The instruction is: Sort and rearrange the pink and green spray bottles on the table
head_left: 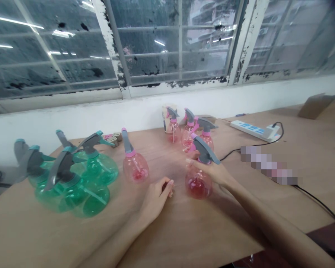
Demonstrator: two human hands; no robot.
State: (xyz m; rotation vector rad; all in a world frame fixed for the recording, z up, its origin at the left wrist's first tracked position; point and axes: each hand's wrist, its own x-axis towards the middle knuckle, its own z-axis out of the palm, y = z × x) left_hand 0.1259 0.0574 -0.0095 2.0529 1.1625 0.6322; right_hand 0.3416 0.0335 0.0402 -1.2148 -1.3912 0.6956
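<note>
My right hand [209,170] is wrapped around the neck of a pink spray bottle [198,186] with a grey and pink trigger head. The bottle stands upright at the table's middle. My left hand [156,199] rests loosely curled on the table, thumb against fingers, and nothing shows in it. Just beyond it stands another pink spray bottle [136,169]. Behind my right hand are three more: a pink bottle [173,132] at the back, a second pink bottle [188,134] beside it, and a nearer pink bottle [207,138], partly hidden.
Several green spray bottles [92,197] cluster at the left. Small blocks [114,139] and a carton [164,119] sit near the wall. A white power strip [252,129] with a black cable lies at the right, near a blurred-out object [268,165]. Cardboard [314,106] stands far right.
</note>
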